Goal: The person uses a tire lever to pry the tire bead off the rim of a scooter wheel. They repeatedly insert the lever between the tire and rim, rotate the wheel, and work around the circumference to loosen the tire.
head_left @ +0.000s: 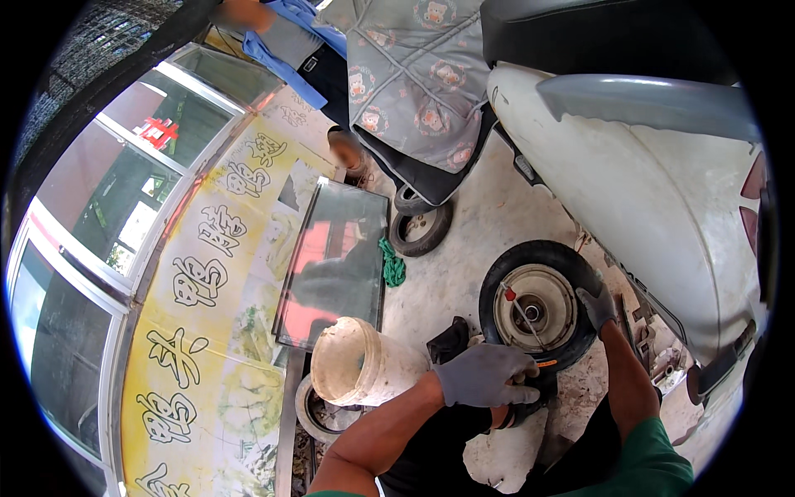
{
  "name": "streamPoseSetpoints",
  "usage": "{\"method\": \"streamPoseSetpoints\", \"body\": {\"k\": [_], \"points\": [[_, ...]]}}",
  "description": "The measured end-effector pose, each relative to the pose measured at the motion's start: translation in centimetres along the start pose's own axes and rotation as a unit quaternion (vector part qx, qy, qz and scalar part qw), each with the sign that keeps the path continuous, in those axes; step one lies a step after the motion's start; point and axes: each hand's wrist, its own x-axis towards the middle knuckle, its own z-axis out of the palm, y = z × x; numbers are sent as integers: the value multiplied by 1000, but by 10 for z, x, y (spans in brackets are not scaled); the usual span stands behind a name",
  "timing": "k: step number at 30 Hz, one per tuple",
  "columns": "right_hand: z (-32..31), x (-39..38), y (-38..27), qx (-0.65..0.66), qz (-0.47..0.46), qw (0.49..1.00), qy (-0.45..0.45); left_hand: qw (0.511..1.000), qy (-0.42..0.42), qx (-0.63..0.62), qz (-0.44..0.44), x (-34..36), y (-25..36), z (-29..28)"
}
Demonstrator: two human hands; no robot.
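You appear to be at the stage of working on the black tyre (515, 255) around its wheel rim (559, 287); the wheel lies on the ground just ahead of your left hand (487, 376), with your right hand (595, 305) at its right edge. Your right glove lies against the tyre's sidewall, but you cannot tell from here how firmly it grips. Your left hand's fingers are half curled near the tyre's lower edge; whether they pinch anything is hidden. Any move from here would seem to call for a steady wheel and care with the red-handled screwdriver (510, 294), its slim metal shaft slanting across the rim. The tyre is dark, thick rubber; the round rim is dull, stained metal. Left of your left hand sits a scuffed white plastic bucket (399, 366); farther ahead, a crumpled green cloth (392, 263).
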Motion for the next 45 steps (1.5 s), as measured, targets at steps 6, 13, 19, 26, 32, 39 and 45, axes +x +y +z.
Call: {"method": "streamPoseSetpoints", "body": {"k": [6, 13, 19, 26, 32, 39, 45], "points": [[-1, -1, -4, -33, 20, 999, 9, 1000, 4, -8, 3, 0, -1, 0], [-2, -6, -10, -26, 17, 999, 12, 1000, 15, 5, 6, -2, -11, 3], [0, -5, -9, -47, 12, 999, 20, 1000, -17, -5, -22, -2, -4, -5], [-2, -7, -12, -50, 29, 998, 26, 1000, -16, -7, -14, -1, -11, -1], [-1, 2, -2, -39, 20, 999, 31, 993, -67, -85, -39, 16, -38, -15], [4, -10, -34, -23, -9, 999, 40, 984, 134, 106, -48, 102, -145, -34], [-5, -12, -37, -92, 44, 995, 7, 953, 281, 25, -114, 171, -202, -52]]}}
